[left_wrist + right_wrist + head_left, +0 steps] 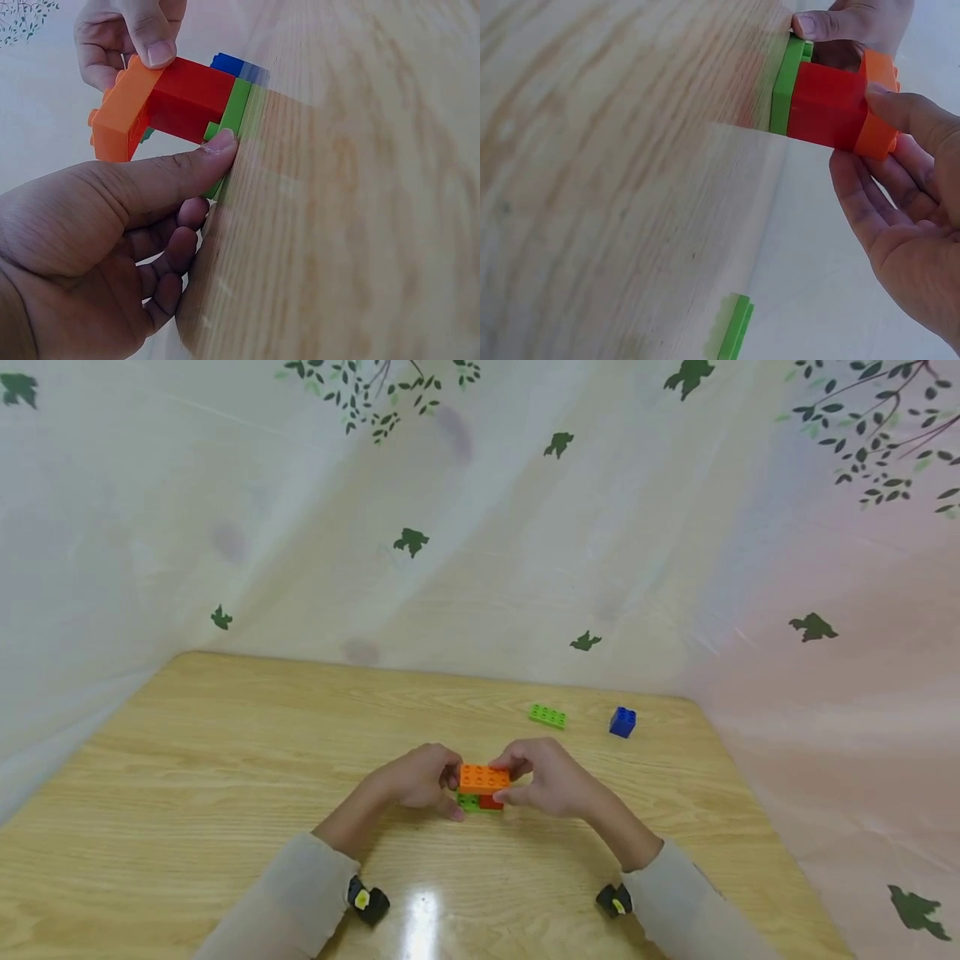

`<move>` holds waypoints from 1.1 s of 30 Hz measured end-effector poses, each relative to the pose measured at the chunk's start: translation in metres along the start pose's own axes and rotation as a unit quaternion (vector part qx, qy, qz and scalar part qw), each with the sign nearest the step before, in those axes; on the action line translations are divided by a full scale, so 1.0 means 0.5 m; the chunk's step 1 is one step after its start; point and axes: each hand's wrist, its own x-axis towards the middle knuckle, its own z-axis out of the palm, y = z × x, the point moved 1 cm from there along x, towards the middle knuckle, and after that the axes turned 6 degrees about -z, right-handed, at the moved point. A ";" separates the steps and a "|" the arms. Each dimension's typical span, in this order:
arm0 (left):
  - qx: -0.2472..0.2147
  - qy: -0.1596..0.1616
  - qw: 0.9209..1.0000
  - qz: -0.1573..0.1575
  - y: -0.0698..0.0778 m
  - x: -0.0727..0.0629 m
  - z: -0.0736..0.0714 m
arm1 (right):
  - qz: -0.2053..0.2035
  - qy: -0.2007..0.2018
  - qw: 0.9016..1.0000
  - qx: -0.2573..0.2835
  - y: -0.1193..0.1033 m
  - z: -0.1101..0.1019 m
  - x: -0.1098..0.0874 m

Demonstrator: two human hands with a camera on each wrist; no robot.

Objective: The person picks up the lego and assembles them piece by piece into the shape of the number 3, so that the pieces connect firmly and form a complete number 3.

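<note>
A small stack of toy building blocks stands on the table between the hands. Its base is a thin green brick (785, 90), a red brick (826, 105) rises from one end of it, and an orange brick (483, 777) lies across the top, overhanging to the left. The left hand (422, 779) pinches the green base, thumb on its near edge; its fingertips behind are partly hidden. From the right, the right hand (551, 778) holds the orange brick between thumb and fingers, as the right wrist view shows.
Farther back on the wooden table (262, 735) lie a loose light green brick (548, 717) and a blue brick (622, 722), both with studs up. A pale cloth (487, 593) printed with leaves and birds hangs behind the table and along its sides.
</note>
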 end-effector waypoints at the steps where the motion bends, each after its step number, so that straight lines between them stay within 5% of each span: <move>1: -0.001 0.000 1.000 0.001 0.000 -0.001 0.000 | 0.002 0.002 1.000 0.001 -0.001 0.001 -0.001; 25: -0.010 -0.002 1.000 -0.002 -0.001 -0.003 -0.001 | 0.063 -0.005 0.992 0.113 0.037 0.009 -0.001; 33: -0.015 -0.005 1.000 0.001 -0.004 -0.004 0.001 | 0.068 -0.007 0.991 0.114 0.036 0.010 -0.001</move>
